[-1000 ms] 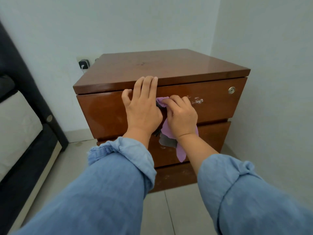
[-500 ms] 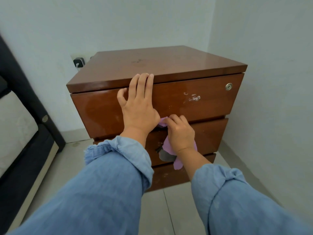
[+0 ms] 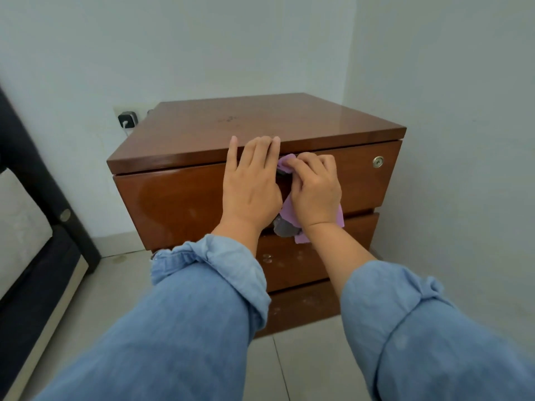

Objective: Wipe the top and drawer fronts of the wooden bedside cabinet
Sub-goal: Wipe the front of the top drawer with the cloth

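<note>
The right hand has come back up from the middle drawer to the top drawer front, fingers curled around a purple cloth pressed against the wood just under the top's edge. The left hand lies flat, fingers straight, on the same drawer of the bedside cabinet, touching the cloth

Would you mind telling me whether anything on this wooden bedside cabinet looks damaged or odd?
Yes. The lower drawer fronts of the glossy brown wooden cabinet carry pale specks and scuffs, unlike the cleaner top drawer. A faint dark smudge marks the cabinet top. Nothing looks askew or spilled.
</note>
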